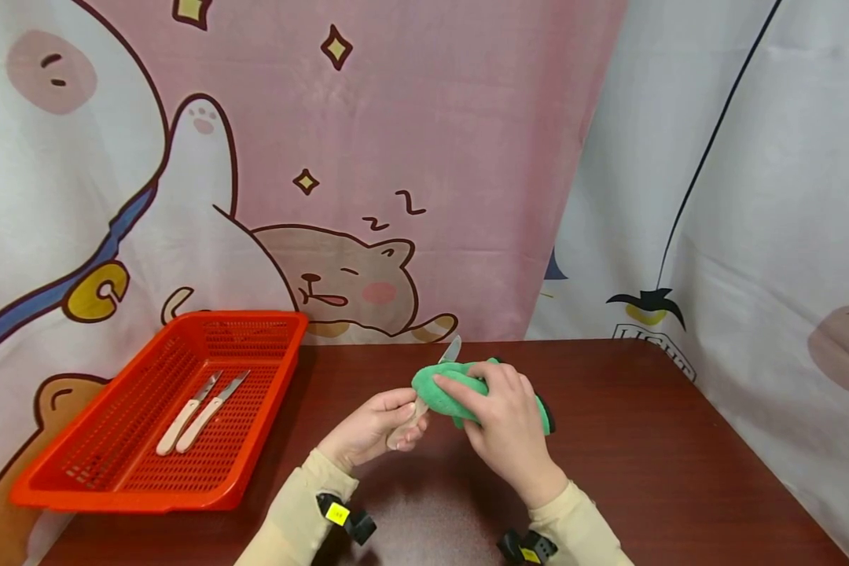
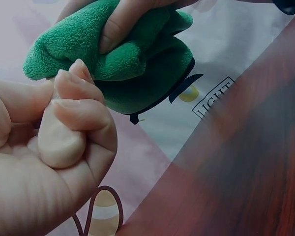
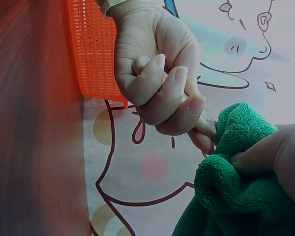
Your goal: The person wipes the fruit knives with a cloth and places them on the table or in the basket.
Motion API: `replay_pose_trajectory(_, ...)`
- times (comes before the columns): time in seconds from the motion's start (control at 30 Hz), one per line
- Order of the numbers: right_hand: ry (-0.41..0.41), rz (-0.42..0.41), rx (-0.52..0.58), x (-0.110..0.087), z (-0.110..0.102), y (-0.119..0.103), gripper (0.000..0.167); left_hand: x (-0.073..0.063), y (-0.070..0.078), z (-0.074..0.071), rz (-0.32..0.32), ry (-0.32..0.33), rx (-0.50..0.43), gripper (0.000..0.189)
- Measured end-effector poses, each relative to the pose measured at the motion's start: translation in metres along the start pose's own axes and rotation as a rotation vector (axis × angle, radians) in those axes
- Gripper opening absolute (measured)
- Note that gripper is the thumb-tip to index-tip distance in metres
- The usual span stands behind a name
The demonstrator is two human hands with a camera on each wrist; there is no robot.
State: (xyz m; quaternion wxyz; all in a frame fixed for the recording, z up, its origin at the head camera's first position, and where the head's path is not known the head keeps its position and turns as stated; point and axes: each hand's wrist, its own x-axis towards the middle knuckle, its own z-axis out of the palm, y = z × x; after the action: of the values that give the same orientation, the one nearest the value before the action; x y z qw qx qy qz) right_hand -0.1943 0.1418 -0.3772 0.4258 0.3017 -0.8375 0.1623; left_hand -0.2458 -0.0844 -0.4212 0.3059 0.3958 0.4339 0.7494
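My left hand (image 1: 380, 426) grips the pale handle of a knife (image 1: 452, 349), whose blade tip sticks out past the far side of a green cloth (image 1: 453, 393). The cloth is folded around the blade near the handle, so most of the blade is hidden. My right hand (image 1: 505, 420) pinches the cloth over the blade. In the left wrist view the rounded handle end (image 2: 61, 142) shows between the curled left fingers. The right wrist view has the right thumb (image 3: 265, 152) pressing into the cloth's folds.
On the left of the brown table (image 1: 644, 440) stands a red-orange plastic basket (image 1: 255, 464). Two knives (image 1: 201, 420) with pale handles lie side by side in it. A printed curtain (image 1: 431, 157) hangs behind the table.
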Motion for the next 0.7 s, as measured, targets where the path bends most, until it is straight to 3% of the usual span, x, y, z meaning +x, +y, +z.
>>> replay_pose_trajectory(0.23, 0.005, 0.006, -0.005, -0.001, 0.001, 0.003, 0.064, -0.001, 0.000, 0.000, -0.008, 0.005, 0.035, 0.033)
replay_pose_trajectory(0.7, 0.031, 0.061, -0.029, 0.001, -0.008, 0.015, 0.066, 0.001, -0.003, 0.000, -0.021, -0.011, 0.010, 0.036)
